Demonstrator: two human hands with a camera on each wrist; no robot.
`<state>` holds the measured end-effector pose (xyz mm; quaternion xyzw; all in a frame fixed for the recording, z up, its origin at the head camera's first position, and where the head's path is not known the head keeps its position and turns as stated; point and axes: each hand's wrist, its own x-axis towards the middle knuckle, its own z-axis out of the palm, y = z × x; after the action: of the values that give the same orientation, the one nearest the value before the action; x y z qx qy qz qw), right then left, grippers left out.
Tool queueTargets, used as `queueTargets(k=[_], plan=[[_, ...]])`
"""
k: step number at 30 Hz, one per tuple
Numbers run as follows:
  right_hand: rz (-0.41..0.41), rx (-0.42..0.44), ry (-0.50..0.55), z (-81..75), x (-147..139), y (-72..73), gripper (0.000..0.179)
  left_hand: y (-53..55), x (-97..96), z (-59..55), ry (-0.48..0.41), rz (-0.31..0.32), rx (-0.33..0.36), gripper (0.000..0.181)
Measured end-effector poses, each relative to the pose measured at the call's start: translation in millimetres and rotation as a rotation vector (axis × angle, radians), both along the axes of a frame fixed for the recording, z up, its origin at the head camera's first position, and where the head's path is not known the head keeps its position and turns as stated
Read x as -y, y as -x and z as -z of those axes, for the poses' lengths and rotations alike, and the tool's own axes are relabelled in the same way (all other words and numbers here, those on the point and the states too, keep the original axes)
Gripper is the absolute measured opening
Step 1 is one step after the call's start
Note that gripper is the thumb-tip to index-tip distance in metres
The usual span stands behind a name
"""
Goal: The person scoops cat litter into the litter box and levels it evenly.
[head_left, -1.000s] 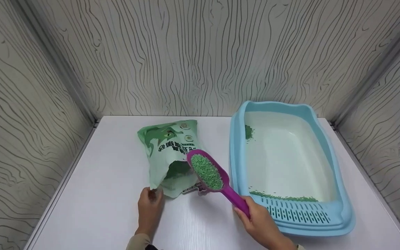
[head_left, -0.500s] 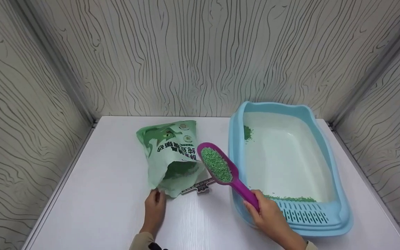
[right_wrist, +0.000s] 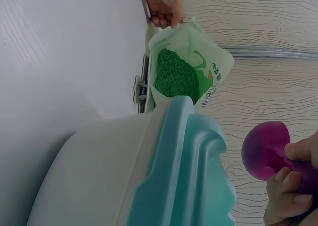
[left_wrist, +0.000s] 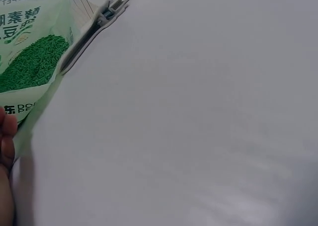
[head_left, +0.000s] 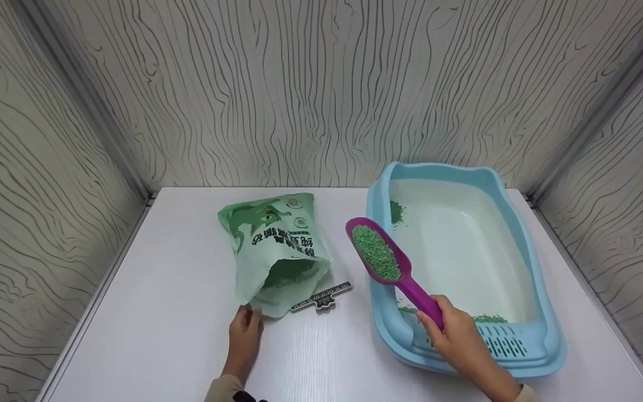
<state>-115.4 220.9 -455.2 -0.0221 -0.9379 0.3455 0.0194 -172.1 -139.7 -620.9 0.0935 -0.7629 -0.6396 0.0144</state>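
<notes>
My right hand [head_left: 458, 332] grips the handle of a purple scoop [head_left: 405, 282], heaped with green litter pellets [head_left: 376, 252]. The scoop's bowl overlaps the left rim of a light blue litter box [head_left: 380, 312] in the head view. With fingertips and thumb my left hand [head_left: 245, 335] pinches the near left corner of the mouth of a green litter bag [head_left: 277, 245]. The bag lies on its back with its mouth spread toward me, and green pellets [right_wrist: 174, 74] show inside it in the right wrist view.
A bag clip [head_left: 324, 297], ruler-like with a paw-shaped middle, lies by the bag's mouth on the white table [head_left: 182, 346]. Small patches of pellets [head_left: 397, 212] lie in the litter box, whose near end is a slotted ledge. Wood-patterned panels [head_left: 321, 95] enclose the back and sides.
My right hand has carried the full scoop rightward from over the bag's mouth to the litter box's left rim, uncovering the clip. My left hand stays at the bag's corner.
</notes>
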Motion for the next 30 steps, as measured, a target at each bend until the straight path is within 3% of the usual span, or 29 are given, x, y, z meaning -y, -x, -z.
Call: queueTargets(k=[8, 14, 16, 21, 23, 30], plan=[[0.025, 0.009, -0.044, -5.3, -14.4, 5.1, 0.034, 5.5, 1.9, -5.3, -0.05, 0.015, 0.068, 0.022], [0.037, 0.032, -0.06, -9.4, -24.3, 8.7, 0.036, 8.3, 6.7, -12.4, -0.029, 0.049, 0.081, 0.015], [0.039, 0.036, -0.065, -10.3, -27.5, 9.8, 0.037, 6.7, 6.4, -22.2, -0.038, 0.052, 0.098, 0.012], [0.033, -0.019, -0.092, -10.6, -36.9, 12.5, 0.036, 9.6, 4.1, -20.5, -0.026, 0.026, 0.11, 0.01], [0.029, -0.05, -0.104, -10.1, -41.0, 13.6, 0.035, 13.1, 3.8, -11.9, -0.005, 0.016, 0.102, 0.009], [0.026, -0.057, -0.135, -11.1, -52.7, 17.3, 0.034, 12.7, 6.2, -23.1, -0.026, 0.053, 0.126, 0.011]])
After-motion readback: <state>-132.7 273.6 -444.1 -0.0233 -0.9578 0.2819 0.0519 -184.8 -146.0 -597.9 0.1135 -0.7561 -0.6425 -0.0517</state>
